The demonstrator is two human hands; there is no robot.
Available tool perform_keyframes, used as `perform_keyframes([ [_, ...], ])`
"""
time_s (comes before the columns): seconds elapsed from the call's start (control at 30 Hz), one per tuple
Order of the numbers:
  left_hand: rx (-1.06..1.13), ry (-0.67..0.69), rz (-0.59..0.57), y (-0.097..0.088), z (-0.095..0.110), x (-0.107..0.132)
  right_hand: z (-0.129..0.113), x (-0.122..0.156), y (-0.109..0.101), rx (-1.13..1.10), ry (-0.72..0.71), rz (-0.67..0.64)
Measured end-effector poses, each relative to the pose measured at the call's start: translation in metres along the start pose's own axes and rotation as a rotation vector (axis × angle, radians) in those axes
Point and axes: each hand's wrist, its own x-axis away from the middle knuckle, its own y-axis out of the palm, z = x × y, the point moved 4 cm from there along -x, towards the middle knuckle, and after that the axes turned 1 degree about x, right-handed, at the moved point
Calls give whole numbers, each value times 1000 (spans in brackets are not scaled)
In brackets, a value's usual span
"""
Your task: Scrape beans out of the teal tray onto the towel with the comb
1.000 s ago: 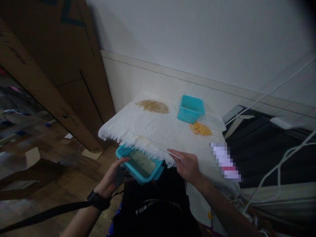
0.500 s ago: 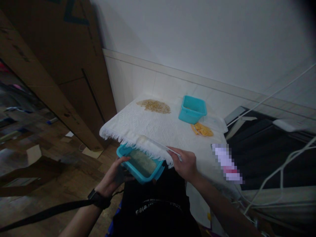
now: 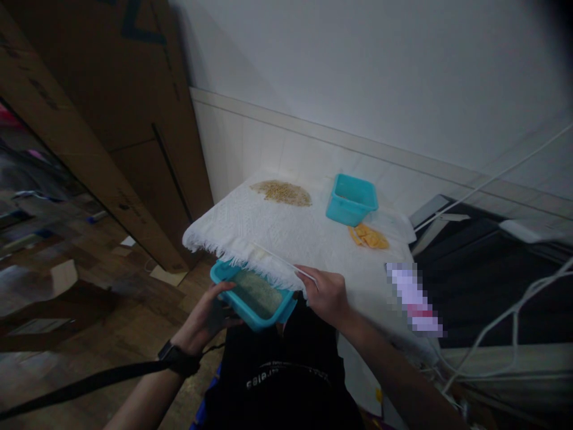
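My left hand (image 3: 209, 319) grips the near-left side of a turquoise plastic container (image 3: 256, 321), thumb over the rim, just below the front edge of the table. Pale, fine-grained material (image 3: 258, 294) lies inside it, and the cloth fringe hides part of its far rim. My right hand (image 3: 328, 297) is closed on a thin white stick (image 3: 286, 264) that slants to the left over the cloth's edge. The stick's far tip is hard to make out against the white cloth (image 3: 233, 218).
A patch of tan pellets or grains (image 3: 282, 193) lies on the cloth near the wall. A second turquoise container (image 3: 351, 203) stands to its right, beside a crumpled yellow cloth (image 3: 369, 236). A tall cardboard box (image 3: 129, 119) stands at left; white cables (image 3: 514, 316) hang at right.
My right hand and the white stick have shifted slightly to the left and up. The container in my left hand stays nearly in place. The view has moved a little.
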Motion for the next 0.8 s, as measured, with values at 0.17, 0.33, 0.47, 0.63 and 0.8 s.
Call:
perform_keyframes([
  [0.17,-2,4,-14,3,2,3,-26,8,-16,-109,-48,-23],
  [0.33,-13,-9,-9,5,3,7,-35,10,-17,-148,-36,-56],
  [0.47,-3,-11,-2,3,3,4,-6,-8,2,-77,67,-26],
  [0.63,10,4,10,-3,7,-2,36,-37,50,-1,112,-60],
  [0.8,15,16,23,-7,9,-4,34,-31,70,-3,37,-117],
])
